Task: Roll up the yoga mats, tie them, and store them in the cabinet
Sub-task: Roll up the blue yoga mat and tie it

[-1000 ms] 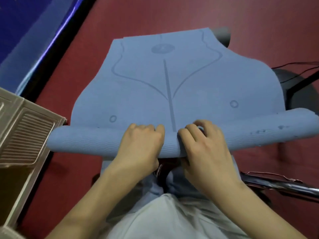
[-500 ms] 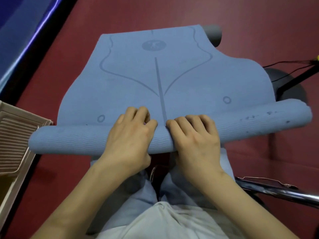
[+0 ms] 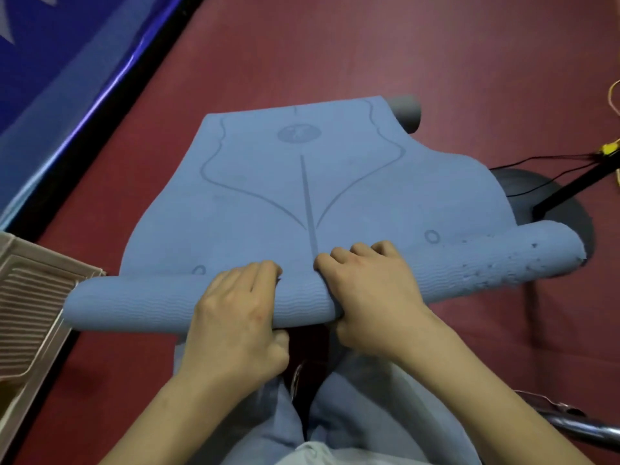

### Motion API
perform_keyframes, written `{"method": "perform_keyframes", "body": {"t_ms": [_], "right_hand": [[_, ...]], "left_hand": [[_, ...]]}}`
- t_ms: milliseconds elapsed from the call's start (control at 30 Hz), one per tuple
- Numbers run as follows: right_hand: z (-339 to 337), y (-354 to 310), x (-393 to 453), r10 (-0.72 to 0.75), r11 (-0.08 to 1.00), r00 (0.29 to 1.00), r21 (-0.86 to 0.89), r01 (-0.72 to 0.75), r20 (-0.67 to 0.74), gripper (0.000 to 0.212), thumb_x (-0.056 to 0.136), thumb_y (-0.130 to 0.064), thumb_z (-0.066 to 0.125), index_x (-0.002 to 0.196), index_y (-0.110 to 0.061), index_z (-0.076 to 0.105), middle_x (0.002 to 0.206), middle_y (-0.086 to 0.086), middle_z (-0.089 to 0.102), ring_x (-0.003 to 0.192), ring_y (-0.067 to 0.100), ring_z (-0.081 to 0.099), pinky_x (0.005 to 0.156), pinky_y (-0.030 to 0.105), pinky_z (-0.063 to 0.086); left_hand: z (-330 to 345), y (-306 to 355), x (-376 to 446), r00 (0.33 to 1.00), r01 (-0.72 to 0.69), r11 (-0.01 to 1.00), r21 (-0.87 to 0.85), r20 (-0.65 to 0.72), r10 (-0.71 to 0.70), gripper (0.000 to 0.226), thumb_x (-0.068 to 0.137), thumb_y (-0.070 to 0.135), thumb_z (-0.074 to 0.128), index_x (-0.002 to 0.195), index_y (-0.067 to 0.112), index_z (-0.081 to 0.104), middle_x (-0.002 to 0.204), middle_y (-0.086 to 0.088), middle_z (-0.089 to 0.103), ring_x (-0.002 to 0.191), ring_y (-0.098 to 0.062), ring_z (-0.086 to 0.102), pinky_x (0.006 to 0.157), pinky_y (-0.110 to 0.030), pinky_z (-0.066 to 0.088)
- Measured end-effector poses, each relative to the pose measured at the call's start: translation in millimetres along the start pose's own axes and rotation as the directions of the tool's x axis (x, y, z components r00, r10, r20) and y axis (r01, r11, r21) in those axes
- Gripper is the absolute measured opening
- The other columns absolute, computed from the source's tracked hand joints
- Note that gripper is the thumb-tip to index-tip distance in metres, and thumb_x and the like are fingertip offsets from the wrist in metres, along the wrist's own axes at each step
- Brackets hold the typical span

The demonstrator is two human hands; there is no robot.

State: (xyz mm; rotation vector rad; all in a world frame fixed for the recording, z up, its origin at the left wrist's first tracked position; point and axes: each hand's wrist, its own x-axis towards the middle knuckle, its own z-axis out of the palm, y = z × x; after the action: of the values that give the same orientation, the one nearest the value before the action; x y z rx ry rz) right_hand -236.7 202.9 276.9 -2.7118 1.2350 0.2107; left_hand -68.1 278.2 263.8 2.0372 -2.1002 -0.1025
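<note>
A blue yoga mat [image 3: 302, 189] lies on the dark red floor, its near part rolled into a thick roll [image 3: 141, 303] that runs from left to right in front of my knees. The flat part stretches away from me and shows a printed line pattern. My left hand [image 3: 235, 310] grips the roll left of centre, fingers curled over its top. My right hand [image 3: 372, 293] grips it just right of centre in the same way. A grey rolled mat [image 3: 407, 110] peeks out behind the flat mat's far right corner.
A beige plastic crate [image 3: 30, 310] stands at the left edge, touching the roll's left end. A round dark stand base [image 3: 550, 203] with a black pole and cables sits at the right. A metal tube [image 3: 583, 431] lies near right. Blue matting [image 3: 50, 78] covers the far left.
The roll has advanced forward over the flat mat, and both hands have shifted their grip on top of it. The camera view has tilted, showing more floor beyond.
</note>
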Motion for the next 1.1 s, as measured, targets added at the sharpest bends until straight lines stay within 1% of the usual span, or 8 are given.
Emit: {"method": "perform_keyframes", "body": {"t_ms": [133,367,500,567,633,800,933,1100], "right_hand": [[-7,5,7,-0.031,0.999,0.998,-0.014,0.031,0.055,0.049,0.077,-0.033,0.068,0.120,-0.027,0.046,0.113,-0.004,0.057,0.109,0.025,0.055,0.079,0.038,0.025],[-14,9,20,-0.015,1.000,0.991,0.014,0.013,0.133,0.049,0.074,-0.036,0.073,0.115,-0.027,0.049,0.111,-0.002,0.061,0.109,0.026,0.060,0.080,0.039,0.030],[-7,3,11,0.004,1.000,0.999,-0.014,-0.004,0.041,0.051,0.071,-0.036,0.075,0.114,-0.025,0.048,0.109,0.000,0.060,0.106,0.028,0.059,0.081,0.041,0.033],[6,-1,3,-0.003,0.999,0.999,-0.034,0.001,-0.046,0.058,0.057,-0.034,0.080,0.106,-0.023,0.050,0.098,0.000,0.060,0.092,0.028,0.060,0.075,0.042,0.037],[13,-2,-3,0.043,0.999,0.987,0.010,-0.041,-0.157,0.065,0.042,-0.034,0.081,0.098,-0.022,0.051,0.088,-0.001,0.056,0.079,0.026,0.058,0.068,0.041,0.040],[16,-13,-11,0.069,0.995,0.943,0.091,-0.041,-0.326,0.054,0.050,-0.021,0.069,0.103,-0.016,0.058,0.099,0.003,0.059,0.089,0.031,0.055,0.089,0.043,0.045],[27,-17,-14,0.095,0.995,0.942,0.051,-0.083,-0.322,0.072,0.050,-0.018,0.075,0.120,-0.008,0.062,0.113,0.007,0.062,0.105,0.033,0.059,0.112,0.047,0.033],[23,-18,-12,0.154,0.988,0.936,0.041,-0.148,-0.318,0.087,0.050,-0.020,0.082,0.133,-0.007,0.059,0.125,0.008,0.062,0.134,0.041,0.048,0.118,0.061,0.021]], "left_hand": [[11,-2,-8,0.999,-0.046,0.997,0.066,-0.017,0.048,0.068,0.052,0.019,0.070,0.117,0.000,0.064,0.100,-0.013,0.065,0.092,-0.036,0.060,0.101,-0.044,0.039],[18,-9,8,0.996,-0.034,0.985,0.170,0.087,0.019,0.091,0.039,0.038,0.095,0.118,0.004,0.065,0.093,-0.010,0.063,0.078,-0.034,0.060,0.078,-0.042,0.036],[21,-9,7,0.996,-0.047,0.986,0.159,0.077,0.035,0.085,0.040,0.029,0.092,0.118,0.010,0.065,0.089,-0.006,0.061,0.075,-0.031,0.060,0.074,-0.041,0.037],[23,-8,3,0.998,-0.068,0.986,0.152,0.030,0.064,0.074,0.039,0.011,0.080,0.112,0.011,0.066,0.086,-0.006,0.059,0.072,-0.031,0.059,0.073,-0.041,0.038],[24,-10,6,0.998,-0.069,0.985,0.159,0.016,0.068,0.069,0.035,0.008,0.073,0.103,0.013,0.067,0.082,-0.004,0.058,0.069,-0.031,0.059,0.071,-0.041,0.040],[12,-11,25,0.995,-0.055,0.981,0.188,0.092,0.038,0.065,0.025,0.015,0.072,0.090,0.016,0.066,0.070,0.000,0.056,0.058,-0.027,0.059,0.060,-0.037,0.049],[5,-9,29,0.983,-0.053,0.978,0.204,0.185,0.015,0.063,0.026,0.019,0.073,0.088,0.019,0.065,0.067,0.002,0.056,0.056,-0.025,0.061,0.058,-0.036,0.049],[-15,-11,54,0.936,-0.129,0.959,0.252,0.350,0.034,0.048,0.070,0.031,0.067,0.112,0.028,0.044,0.103,0.005,0.060,0.098,-0.023,0.064,0.073,-0.033,0.040]]}}
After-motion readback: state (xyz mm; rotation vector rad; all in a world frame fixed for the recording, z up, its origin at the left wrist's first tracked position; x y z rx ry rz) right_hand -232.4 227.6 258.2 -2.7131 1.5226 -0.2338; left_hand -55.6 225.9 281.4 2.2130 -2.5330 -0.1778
